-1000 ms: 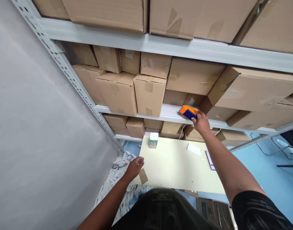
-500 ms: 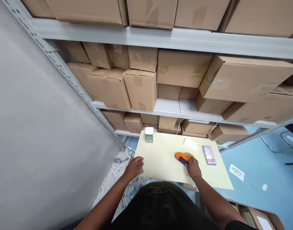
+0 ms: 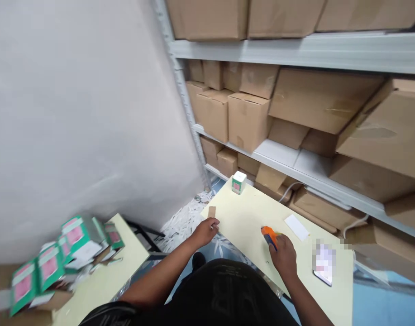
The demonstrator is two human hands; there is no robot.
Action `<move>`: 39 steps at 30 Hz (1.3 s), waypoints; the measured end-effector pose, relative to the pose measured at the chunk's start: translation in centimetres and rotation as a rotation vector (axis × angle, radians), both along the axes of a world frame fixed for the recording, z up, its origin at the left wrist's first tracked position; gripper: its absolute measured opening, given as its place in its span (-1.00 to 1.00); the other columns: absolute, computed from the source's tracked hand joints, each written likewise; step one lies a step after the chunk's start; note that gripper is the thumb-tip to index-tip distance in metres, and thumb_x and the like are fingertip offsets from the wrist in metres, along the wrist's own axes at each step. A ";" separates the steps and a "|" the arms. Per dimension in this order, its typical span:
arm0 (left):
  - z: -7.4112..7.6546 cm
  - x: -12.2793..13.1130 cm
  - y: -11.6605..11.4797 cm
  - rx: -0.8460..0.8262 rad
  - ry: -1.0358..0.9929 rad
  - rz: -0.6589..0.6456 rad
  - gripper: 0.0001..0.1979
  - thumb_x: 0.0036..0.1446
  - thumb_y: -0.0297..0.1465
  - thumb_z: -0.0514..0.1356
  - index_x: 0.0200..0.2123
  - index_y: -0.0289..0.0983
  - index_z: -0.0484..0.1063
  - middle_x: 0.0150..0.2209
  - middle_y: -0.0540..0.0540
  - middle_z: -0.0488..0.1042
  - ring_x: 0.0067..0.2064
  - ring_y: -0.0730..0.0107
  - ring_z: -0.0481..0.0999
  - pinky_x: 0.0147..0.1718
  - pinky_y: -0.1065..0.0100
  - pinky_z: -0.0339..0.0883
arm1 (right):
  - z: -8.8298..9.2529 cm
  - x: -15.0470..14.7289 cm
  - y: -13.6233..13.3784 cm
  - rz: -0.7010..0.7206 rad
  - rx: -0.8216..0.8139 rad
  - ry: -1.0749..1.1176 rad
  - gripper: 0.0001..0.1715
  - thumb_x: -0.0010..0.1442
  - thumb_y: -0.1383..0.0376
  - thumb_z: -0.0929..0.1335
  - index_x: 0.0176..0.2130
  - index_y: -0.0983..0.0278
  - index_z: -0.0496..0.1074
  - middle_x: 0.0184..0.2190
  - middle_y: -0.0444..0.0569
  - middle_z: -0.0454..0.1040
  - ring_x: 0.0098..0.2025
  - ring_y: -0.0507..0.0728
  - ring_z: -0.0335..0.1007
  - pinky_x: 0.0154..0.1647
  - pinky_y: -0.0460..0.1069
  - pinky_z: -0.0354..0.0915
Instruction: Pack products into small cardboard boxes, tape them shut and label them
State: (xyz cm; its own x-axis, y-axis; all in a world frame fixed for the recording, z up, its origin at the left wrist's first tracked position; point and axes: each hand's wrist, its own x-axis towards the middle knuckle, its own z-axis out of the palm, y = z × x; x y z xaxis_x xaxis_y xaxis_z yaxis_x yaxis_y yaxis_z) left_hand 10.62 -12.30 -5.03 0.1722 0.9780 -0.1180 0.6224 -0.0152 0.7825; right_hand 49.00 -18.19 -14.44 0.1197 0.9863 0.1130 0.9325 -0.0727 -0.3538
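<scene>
Seen from the head camera: a person's two hands at a pale yellow table [image 3: 241, 217] beside shelves of cardboard boxes.
Right hand [image 3: 283, 256] closes its grip on an orange tape dispenser [image 3: 269, 235] resting on the table; it looks light, rigid, best held by its handle. Left hand [image 3: 204, 231] pinches something small at the table's edge, near a brown tape strip [image 3: 212, 211].

place: stockroom | evidence: metal shelving [image 3: 295, 50] packed with cardboard boxes [image 3: 248, 120], packing table [image 3: 248, 217]
</scene>
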 end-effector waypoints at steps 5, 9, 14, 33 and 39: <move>0.4 -2.7 -4.2 0.032 -0.017 0.158 -0.77 0.15 -0.40 0.21 -0.12 -0.23 0.56 -0.14 -0.12 0.61 -0.11 0.25 0.60 -0.08 0.30 0.44 | 1.5 -2.6 2.4 0.142 -0.030 0.127 -0.44 0.27 0.03 0.23 0.05 0.33 0.48 0.15 0.26 0.43 0.18 0.38 0.38 0.24 0.20 0.27; 0.4 -6.1 -8.2 0.064 -0.020 0.276 -0.75 0.14 -0.42 0.21 -0.11 -0.23 0.57 -0.12 -0.12 0.61 -0.11 0.26 0.60 -0.06 0.29 0.43 | 2.4 -6.1 3.9 0.282 -0.121 0.192 -0.40 0.23 -0.02 0.22 0.03 0.31 0.49 0.09 0.22 0.48 0.12 0.37 0.44 0.17 0.19 0.33; -0.3 -12.2 -14.8 0.090 -0.017 0.422 -0.74 0.15 -0.41 0.21 -0.09 -0.23 0.57 -0.11 -0.13 0.61 -0.10 0.25 0.59 -0.04 0.28 0.43 | 2.5 -12.9 4.5 0.416 -0.145 0.176 -0.33 0.19 -0.10 0.21 0.00 0.31 0.49 0.08 0.26 0.49 0.06 0.40 0.48 0.12 0.22 0.36; -1.0 -34.5 -39.1 0.021 -0.104 1.022 -0.73 0.12 -0.39 0.22 -0.09 -0.26 0.56 -0.09 -0.14 0.60 -0.10 0.24 0.59 -0.07 0.28 0.43 | 5.5 -50.7 -4.7 1.067 -0.276 0.287 -0.40 0.17 -0.13 0.28 -0.10 0.26 0.53 -0.02 0.18 0.57 0.10 0.38 0.47 0.14 0.21 0.35; -1.3 -35.2 -41.1 -0.040 -0.103 1.165 -0.74 0.12 -0.38 0.21 -0.12 -0.26 0.56 -0.10 -0.14 0.61 -0.09 0.21 0.59 -0.06 0.25 0.44 | 6.6 -57.0 -4.0 1.206 -0.436 0.271 -0.47 0.19 -0.11 0.29 -0.15 0.23 0.56 -0.11 0.09 0.62 -0.08 0.29 0.55 -0.08 0.09 0.42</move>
